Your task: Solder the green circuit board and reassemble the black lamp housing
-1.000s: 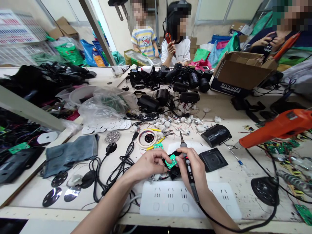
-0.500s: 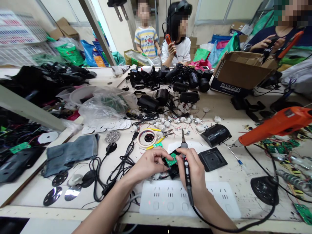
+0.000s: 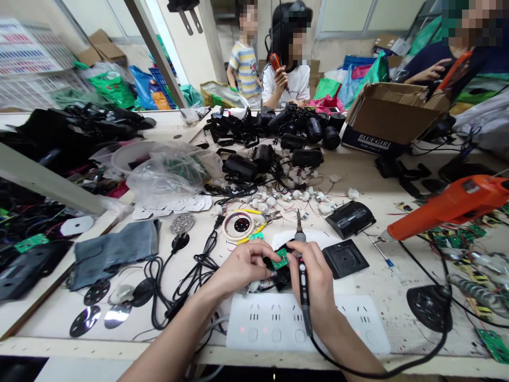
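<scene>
there, soldering iron [image 3: 301,260] tip away, upright

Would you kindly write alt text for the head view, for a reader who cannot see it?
Two bare hands work over a cluttered bench: the left hand pinches a small green circuit board, and the right hand grips a corded soldering iron, tip up. A white power strip lies nearer; other people sit across the table.

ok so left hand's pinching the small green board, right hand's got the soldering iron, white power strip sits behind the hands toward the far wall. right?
Not quite. In the head view the white power strip lies in front of the hands, at the near table edge. The rest holds: left hand pinches the green board, right hand holds the soldering iron.
</scene>
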A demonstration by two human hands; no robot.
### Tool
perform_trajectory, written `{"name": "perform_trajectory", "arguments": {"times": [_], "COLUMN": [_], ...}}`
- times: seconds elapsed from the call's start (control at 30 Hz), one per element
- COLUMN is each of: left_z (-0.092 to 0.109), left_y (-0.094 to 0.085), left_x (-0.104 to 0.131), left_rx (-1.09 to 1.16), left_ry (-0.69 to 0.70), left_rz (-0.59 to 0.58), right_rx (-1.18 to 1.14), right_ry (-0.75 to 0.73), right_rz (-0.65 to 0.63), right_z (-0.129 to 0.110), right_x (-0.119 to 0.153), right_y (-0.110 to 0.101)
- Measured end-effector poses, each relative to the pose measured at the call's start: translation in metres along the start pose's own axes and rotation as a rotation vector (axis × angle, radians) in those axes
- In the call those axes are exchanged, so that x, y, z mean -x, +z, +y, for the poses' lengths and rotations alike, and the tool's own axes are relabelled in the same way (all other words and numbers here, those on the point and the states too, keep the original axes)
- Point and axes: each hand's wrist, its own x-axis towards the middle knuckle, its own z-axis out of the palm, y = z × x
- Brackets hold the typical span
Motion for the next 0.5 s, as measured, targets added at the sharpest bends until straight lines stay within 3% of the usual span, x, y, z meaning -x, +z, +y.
{"name": "perform_trajectory", "arguments": {"times": [0.5], "left_z": [0.0005], "left_y": [0.0050], "left_x": [-0.0001], "left_rx": [-0.024], "left_ry": [-0.017], "left_rz": [0.038], "right_rx": [0.026], "right_ry": [-0.029], "right_rz": [-0.029], "right_z": [0.0043], "right_x": [0.0024], "right_y": [-0.0013]}}
